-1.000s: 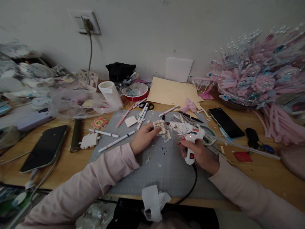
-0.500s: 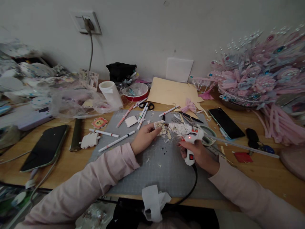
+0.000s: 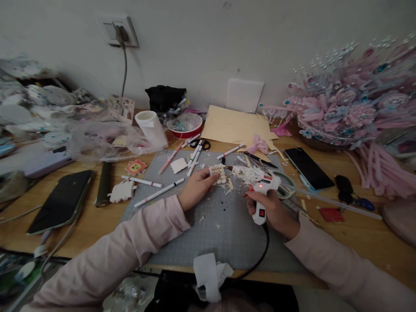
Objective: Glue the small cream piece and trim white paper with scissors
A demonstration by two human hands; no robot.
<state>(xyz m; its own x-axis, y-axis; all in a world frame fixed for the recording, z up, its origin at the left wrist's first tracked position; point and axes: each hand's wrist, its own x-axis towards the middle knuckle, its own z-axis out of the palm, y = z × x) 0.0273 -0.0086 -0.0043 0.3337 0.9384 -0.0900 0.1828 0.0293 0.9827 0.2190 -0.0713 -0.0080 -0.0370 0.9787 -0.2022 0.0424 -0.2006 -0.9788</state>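
Steady the card (image 3: 222, 173) pinched in the left hand (image 3: 197, 187) and slowly guide the glue gun (image 3: 267, 183) clasped in the right hand (image 3: 273, 211).

Glue gun (image 3: 267, 183) over cutting mat (image 3: 211, 238)

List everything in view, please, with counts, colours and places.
table: 1, brown, across view
cutting mat: 1, grey, table's centre
glue gun: 1, white, over cutting mat
patterned piece: 1, cream, left of glue gun
markers: several, mostly white, on and around cutting mat
phones: 2, black, left and right
black-handled scissors: 1, black, centre back
dish: 1, red, near scissors
roll: 1, white, left of dish
card: several sheets, beige, back
beaded decoration: 1, pink, right
clutter: uncountable, mostly white, left
left hand: 1, pink-sleeved, on patterned piece
right hand: 1, pink-sleeved, on glue gun
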